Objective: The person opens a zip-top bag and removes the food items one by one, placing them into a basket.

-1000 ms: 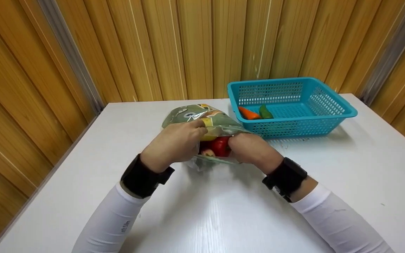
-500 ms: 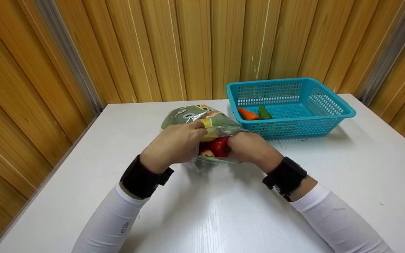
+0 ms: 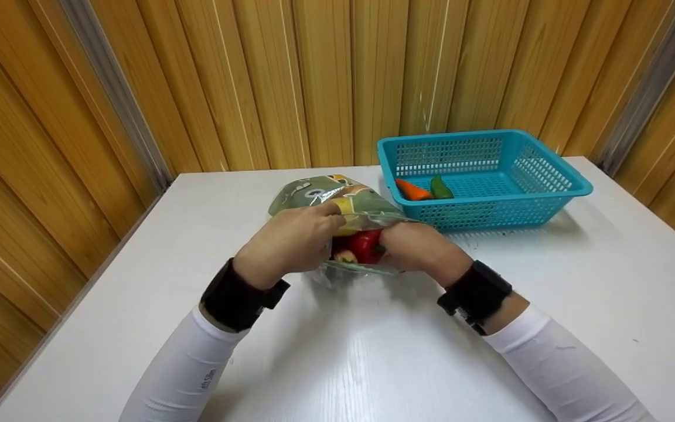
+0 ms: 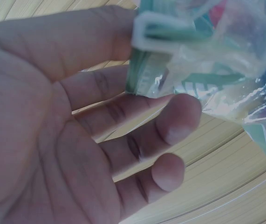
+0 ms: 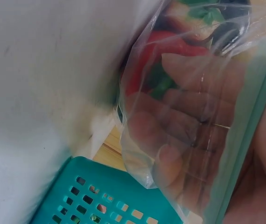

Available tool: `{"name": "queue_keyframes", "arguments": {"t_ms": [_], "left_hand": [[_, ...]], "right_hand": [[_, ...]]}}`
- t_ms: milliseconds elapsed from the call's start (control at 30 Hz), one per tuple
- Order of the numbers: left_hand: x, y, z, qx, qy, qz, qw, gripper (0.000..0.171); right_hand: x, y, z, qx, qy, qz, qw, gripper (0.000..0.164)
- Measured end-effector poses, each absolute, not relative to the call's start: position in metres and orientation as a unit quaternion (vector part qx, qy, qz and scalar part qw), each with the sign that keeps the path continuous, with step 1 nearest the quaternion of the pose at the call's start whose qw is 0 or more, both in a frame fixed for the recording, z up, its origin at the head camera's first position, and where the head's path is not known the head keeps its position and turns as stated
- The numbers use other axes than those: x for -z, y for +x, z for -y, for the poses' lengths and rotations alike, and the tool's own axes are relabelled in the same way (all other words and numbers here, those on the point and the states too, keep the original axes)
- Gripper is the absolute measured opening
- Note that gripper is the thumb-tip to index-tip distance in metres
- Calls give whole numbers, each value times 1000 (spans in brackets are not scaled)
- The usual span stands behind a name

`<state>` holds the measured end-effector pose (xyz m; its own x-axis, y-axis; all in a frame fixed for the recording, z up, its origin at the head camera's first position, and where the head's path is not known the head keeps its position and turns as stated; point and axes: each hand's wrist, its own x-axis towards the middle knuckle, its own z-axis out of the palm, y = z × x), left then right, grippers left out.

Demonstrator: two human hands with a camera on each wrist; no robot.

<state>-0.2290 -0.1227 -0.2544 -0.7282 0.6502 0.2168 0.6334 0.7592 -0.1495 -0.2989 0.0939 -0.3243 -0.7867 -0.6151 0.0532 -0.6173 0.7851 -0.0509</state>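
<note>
In the head view, a clear zip bag [image 3: 372, 205] with green cartoon print lies on the table, its mouth toward me. My left hand [image 3: 299, 234] pinches the bag's edge between thumb and forefinger; in the left wrist view the other fingers hang loosely bent. My right hand [image 3: 416, 243] reaches inside the bag, and the right wrist view shows its fingers [image 5: 184, 74] through the film, with thumb and forefinger around the green stem of a red bell pepper [image 3: 365, 246]. Beside the pepper sit a pinkish-yellow item with green leaves [image 3: 345, 257] and something yellow.
A turquoise perforated basket [image 3: 490, 214] stands at the back right, close behind my right hand. It holds an orange carrot [image 3: 412, 190] and a green pepper [image 3: 441, 188]. A wood-slat wall [image 3: 326, 88] rises behind the white table [image 3: 343, 363].
Both hands stay almost in place. The red pepper and bag mouth shift only slightly.
</note>
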Motion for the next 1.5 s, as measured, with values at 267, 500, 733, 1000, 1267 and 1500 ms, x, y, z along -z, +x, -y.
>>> {"name": "queue_keyframes", "arguments": {"t_ms": [267,500,733,1000,1267,1500], "left_hand": [[253,-229,123,-28,-344,930,128,26],[253,-230,124,-28,-354,925,137,26],[251,-229,125,-31,-350,927,130,27],[251,-230,125,-34,-348,928,130,27],[250,-229,125,-37,-342,930,131,26],[250,-229,125,-31,-338,932,127,27]], "right_hand": [[321,-296,-92,15,326,944,41,19],[319,-293,-91,29,326,942,69,13],[314,-292,-91,22,332,940,74,12],[308,-290,-92,5,343,936,78,14],[300,-288,-95,-27,359,931,66,22],[292,-285,-98,-40,365,928,65,21]]}}
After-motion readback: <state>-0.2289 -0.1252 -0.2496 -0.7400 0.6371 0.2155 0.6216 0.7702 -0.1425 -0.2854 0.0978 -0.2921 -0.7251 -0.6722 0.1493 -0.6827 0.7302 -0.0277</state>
